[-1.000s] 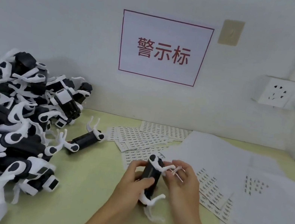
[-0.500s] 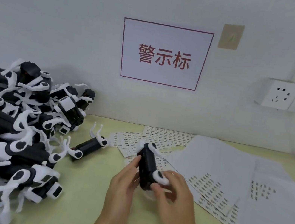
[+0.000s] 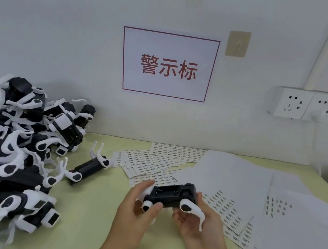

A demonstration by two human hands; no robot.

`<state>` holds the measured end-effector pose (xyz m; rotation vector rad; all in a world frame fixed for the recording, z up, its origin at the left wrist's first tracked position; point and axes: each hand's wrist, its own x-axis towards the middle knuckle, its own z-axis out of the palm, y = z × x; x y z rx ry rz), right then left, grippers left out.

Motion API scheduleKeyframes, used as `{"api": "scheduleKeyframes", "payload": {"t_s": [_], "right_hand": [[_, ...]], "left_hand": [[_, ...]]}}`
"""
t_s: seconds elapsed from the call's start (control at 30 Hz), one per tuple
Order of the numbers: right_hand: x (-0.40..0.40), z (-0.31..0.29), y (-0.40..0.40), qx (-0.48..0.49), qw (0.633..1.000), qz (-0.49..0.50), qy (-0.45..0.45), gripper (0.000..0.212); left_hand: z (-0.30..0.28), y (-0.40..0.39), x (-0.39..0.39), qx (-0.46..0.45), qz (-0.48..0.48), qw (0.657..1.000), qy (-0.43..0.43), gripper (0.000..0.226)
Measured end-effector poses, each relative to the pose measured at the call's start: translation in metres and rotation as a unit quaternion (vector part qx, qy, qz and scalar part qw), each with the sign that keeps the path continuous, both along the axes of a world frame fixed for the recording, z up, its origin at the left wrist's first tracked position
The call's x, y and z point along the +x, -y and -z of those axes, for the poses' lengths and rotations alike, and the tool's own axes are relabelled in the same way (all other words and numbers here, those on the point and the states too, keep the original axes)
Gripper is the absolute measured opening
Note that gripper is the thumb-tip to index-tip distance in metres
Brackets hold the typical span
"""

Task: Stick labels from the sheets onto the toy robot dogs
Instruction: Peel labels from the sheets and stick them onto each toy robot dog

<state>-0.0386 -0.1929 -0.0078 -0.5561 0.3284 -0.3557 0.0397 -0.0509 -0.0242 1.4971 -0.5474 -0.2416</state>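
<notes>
I hold the black plastic toy robot dog with white legs (image 3: 172, 197) crosswise above the pale green table (image 3: 86, 209), its underside facing up. My left hand (image 3: 137, 209) grips its left end, thumb near a white leg. My right hand (image 3: 198, 220) cups the right end from below, fingers curled around the body. Just behind lie the white sheets of small printed labels (image 3: 152, 161) (several overlapping), with plain white paper sheets (image 3: 293, 230) to the right. A heap of black-and-white toy dogs (image 3: 1, 146) fills the left; one single dog (image 3: 89, 167) lies beside it.
</notes>
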Motion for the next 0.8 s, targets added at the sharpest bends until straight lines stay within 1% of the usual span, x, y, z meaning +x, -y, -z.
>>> {"api": "scheduleKeyframes", "payload": {"t_s": [0.03,0.1,0.17,0.27,0.33,0.4,0.43,0.57,0.6,0.63,0.7,0.8], "right_hand": [[0.001,-0.001,-0.001,0.002,1.0,-0.005,-0.004,0.031],[0.002,-0.004,-0.001,-0.025,0.999,-0.004,-0.027,0.033],[0.003,-0.006,0.001,-0.078,0.995,0.013,-0.056,0.035],[0.001,-0.009,0.008,-0.158,0.982,0.059,-0.082,0.029],[-0.002,-0.013,0.014,-0.232,0.964,0.075,-0.106,0.027],[-0.005,-0.016,0.02,-0.327,0.928,0.084,-0.159,0.025],[-0.007,-0.018,0.023,-0.359,0.911,0.096,-0.181,0.024],[-0.018,-0.025,0.046,-0.399,0.869,0.175,-0.232,0.023],[-0.021,-0.025,0.054,-0.418,0.853,0.194,-0.245,0.022],[-0.025,-0.023,0.062,-0.445,0.83,0.211,-0.261,0.021],[-0.033,-0.016,0.08,-0.513,0.771,0.228,-0.302,0.023],[-0.04,0.002,0.099,-0.595,0.682,0.189,-0.382,0.039]], "left_hand": [[0.0,0.0,0.001,-0.006,-0.013,1.0,0.002,0.043],[-0.003,0.002,0.002,-0.03,-0.034,0.999,0.0,0.043],[-0.007,0.003,0.004,-0.05,-0.066,0.996,0.015,0.046],[-0.01,0.005,0.008,-0.05,-0.133,0.988,0.058,0.049],[-0.009,0.009,0.011,-0.044,-0.158,0.984,0.066,0.048],[-0.005,0.014,0.016,-0.027,-0.176,0.981,0.084,0.047],[-0.004,0.017,0.019,-0.018,-0.183,0.979,0.09,0.047],[0.002,0.024,0.034,-0.004,-0.205,0.974,0.091,0.05],[0.003,0.024,0.038,-0.002,-0.207,0.974,0.091,0.052],[0.004,0.022,0.04,0.0,-0.208,0.974,0.091,0.054],[0.005,0.019,0.044,0.013,-0.211,0.972,0.099,0.06],[0.006,0.017,0.045,0.056,-0.232,0.962,0.135,0.067]]}}
